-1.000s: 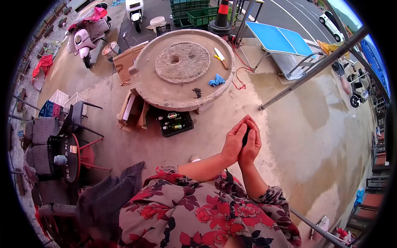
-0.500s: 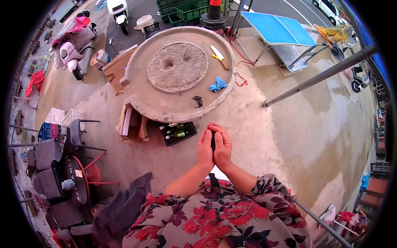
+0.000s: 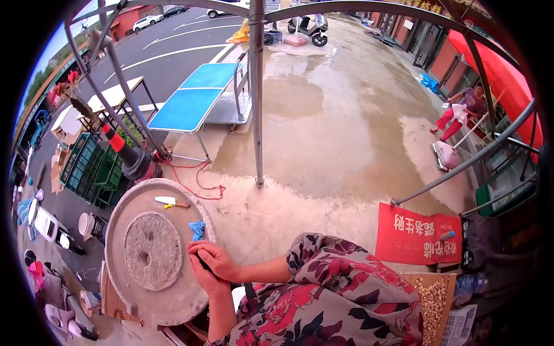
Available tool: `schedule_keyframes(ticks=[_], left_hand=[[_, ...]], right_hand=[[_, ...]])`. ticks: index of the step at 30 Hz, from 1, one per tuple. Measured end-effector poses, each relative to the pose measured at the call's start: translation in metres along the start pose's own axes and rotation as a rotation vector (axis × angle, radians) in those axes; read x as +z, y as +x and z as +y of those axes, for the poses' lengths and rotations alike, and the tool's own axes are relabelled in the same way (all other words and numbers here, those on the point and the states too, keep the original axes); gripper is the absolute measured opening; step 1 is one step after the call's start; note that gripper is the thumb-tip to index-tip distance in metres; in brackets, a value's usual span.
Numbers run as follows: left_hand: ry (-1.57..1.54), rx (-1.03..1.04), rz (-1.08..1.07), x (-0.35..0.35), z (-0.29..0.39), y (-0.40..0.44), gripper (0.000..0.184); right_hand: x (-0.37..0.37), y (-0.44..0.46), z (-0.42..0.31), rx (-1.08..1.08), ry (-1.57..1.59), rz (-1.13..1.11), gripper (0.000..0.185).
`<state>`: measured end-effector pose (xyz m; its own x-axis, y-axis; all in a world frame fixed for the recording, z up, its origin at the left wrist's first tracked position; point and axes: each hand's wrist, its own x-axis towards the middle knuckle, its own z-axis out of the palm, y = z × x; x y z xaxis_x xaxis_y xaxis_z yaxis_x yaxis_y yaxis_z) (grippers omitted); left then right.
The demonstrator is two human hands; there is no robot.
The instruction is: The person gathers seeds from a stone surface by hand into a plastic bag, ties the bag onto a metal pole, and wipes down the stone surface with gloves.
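Left hand (image 3: 206, 279) and right hand (image 3: 220, 260) are cupping together, fingers closing around a dark thing (image 3: 203, 263). Right fingers are lying side by side; left ones are partly hiding, can't tell exact spread. Dark thing is sitting between the palms, mostly covered; can't tell what it is. Hands are overlapping the edge of the round stone table (image 3: 167, 304) in view; can't tell height above it. Blue cloth (image 3: 197, 230) is lying on the table just beyond the right fingertips. Knife (image 3: 163, 199) is resting farther off, near the rim.
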<state>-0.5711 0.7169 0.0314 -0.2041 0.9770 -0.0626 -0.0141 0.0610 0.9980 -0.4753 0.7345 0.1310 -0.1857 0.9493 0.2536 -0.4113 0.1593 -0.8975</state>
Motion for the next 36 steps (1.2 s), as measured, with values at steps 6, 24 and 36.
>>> schedule_keyframes(ticks=[6,24,36], left_hand=[[-0.11,-0.023,-0.28,0.07,0.045,0.019,0.034],[-0.462,-0.413,-0.877,0.168,0.115,-0.136,0.032],[-0.639,-0.423,-0.957,0.261,0.118,-0.25,0.031]], right_hand=[[-0.04,-0.002,-0.01,-0.154,-0.098,0.424,0.018],[-0.07,-0.159,-0.088,-0.426,-0.311,1.116,0.021],[-0.134,-0.266,-0.174,-0.482,-0.226,1.104,0.023]])
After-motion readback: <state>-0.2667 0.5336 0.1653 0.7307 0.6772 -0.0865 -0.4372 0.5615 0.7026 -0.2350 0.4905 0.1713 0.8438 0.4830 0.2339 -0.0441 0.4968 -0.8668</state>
